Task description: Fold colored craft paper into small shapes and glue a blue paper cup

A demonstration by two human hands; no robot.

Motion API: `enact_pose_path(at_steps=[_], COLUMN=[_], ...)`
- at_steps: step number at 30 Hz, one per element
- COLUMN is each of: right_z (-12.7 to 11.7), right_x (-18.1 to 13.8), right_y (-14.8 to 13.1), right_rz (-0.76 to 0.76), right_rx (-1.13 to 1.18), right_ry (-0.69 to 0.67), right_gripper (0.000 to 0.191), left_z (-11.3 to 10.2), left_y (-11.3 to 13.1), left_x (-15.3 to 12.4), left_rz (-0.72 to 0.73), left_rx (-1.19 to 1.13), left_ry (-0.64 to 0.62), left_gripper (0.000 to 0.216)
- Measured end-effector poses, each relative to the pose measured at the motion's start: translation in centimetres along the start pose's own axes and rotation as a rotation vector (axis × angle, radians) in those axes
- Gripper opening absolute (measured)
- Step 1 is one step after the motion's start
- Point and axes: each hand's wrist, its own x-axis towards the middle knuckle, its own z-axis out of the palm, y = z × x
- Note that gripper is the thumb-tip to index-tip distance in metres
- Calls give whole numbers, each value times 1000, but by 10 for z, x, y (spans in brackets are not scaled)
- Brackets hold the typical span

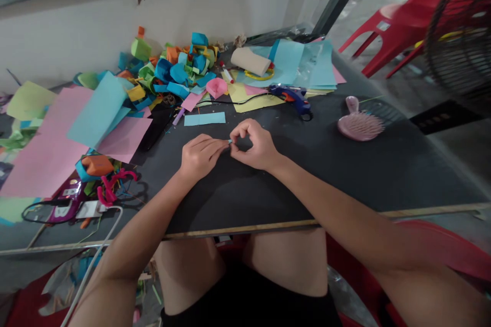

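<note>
My left hand and my right hand meet fingertip to fingertip above the dark tabletop. Pinched between them is a tiny light-blue piece of paper, mostly covered by the fingers, so its shape is hard to make out. The right thumb and index finger curve into a ring. Just beyond the hands lies a flat light-blue paper strip. A purple pen-like stick rests to the strip's left. Further back is a pink folded paper piece.
Folded coloured paper pieces are heaped by the wall. A blue glue gun, a cardboard tube and blue sheets lie behind. A pink hairbrush is at right. Pink paper and a purple device are at left.
</note>
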Motion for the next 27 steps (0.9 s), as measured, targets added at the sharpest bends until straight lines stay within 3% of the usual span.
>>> enact_pose_path(at_steps=[9,16,27], right_z=[1,3,-1], right_x=[-1,-4,2], right_y=[0,0,-4], right_rz=[-7,55,122], right_rx=[60,162,226], right_ry=[-32,10,-43], right_gripper=[37,39,36], left_z=[1,0,1], left_y=[3,5,6], left_x=[1,4,3], left_rz=[40,7,-15], left_rx=[-37,-16,-41], left_ry=[-4,25,41], left_gripper=[9,7,10])
